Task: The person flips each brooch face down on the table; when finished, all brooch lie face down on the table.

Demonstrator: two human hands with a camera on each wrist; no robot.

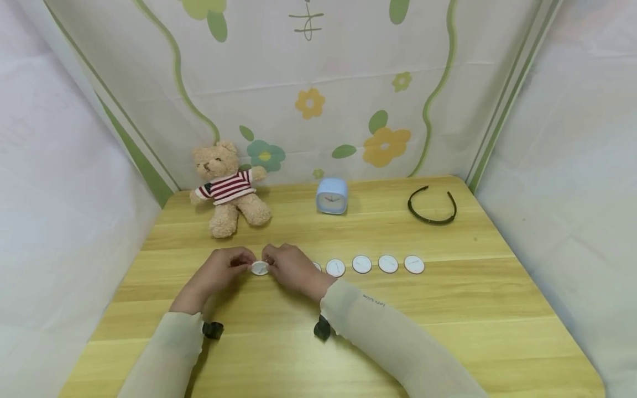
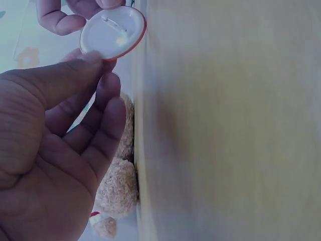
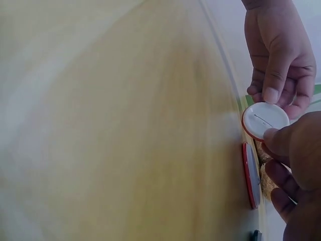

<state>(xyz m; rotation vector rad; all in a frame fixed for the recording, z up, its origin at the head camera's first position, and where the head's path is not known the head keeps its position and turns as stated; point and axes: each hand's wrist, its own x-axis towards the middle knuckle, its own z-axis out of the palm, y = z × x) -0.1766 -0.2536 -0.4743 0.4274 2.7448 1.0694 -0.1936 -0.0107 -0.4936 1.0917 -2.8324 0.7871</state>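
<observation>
Both hands hold one round pin badge (image 1: 259, 268) between them, white back with its pin showing and a red rim (image 2: 113, 33). My left hand (image 1: 219, 272) pinches its left edge between thumb and fingers. From the other side, my right hand (image 1: 293, 269) pinches the right edge, its thumb on the white back (image 3: 266, 120). To the right, a row of similar badges lies pin side up, among them one badge (image 1: 335, 268) near the right wrist and another (image 1: 414, 264) at the far end. The nearest badge in the row is partly hidden by my right hand.
Behind the hands, a teddy bear (image 1: 229, 188) in a striped shirt leans at the back left. A blue clock (image 1: 332, 195) stands at the back middle, and a dark headband (image 1: 433, 221) lies at the back right. Fabric walls enclose the wooden table (image 1: 278, 342).
</observation>
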